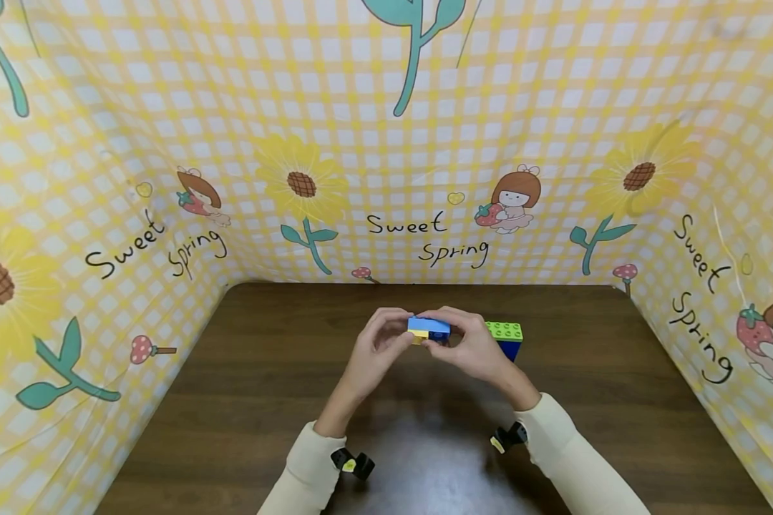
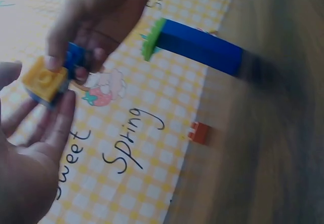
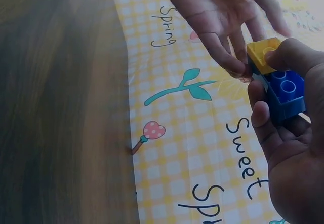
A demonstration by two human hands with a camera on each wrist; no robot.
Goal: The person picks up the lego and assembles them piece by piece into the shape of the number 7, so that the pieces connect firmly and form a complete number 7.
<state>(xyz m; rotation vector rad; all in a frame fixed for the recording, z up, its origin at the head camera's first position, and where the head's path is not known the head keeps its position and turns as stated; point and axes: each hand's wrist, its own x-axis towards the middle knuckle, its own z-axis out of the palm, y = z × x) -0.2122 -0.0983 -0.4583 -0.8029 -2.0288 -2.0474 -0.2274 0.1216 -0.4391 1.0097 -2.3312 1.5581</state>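
Note:
In front of me, over the table, both hands are at a small stack of toy building bricks: a light blue brick (image 1: 428, 324) with a yellow brick (image 3: 259, 52) and a dark blue brick (image 3: 286, 98) joined to it. My right hand (image 1: 473, 347) grips the dark blue end, its thumb pressed on the yellow brick. At the other end is my left hand (image 1: 373, 350); its relaxed fingers (image 2: 63, 115) touch the stack from beneath, while in the left wrist view its thumb stands apart from the yellow brick.
Behind the right hand a tall dark blue block (image 2: 200, 46) with a green studded brick (image 1: 505, 330) on top stands on the brown table (image 1: 232, 415). A small orange-red brick (image 2: 200, 133) lies near it. Yellow checked cloth (image 1: 386, 150) walls the back and sides.

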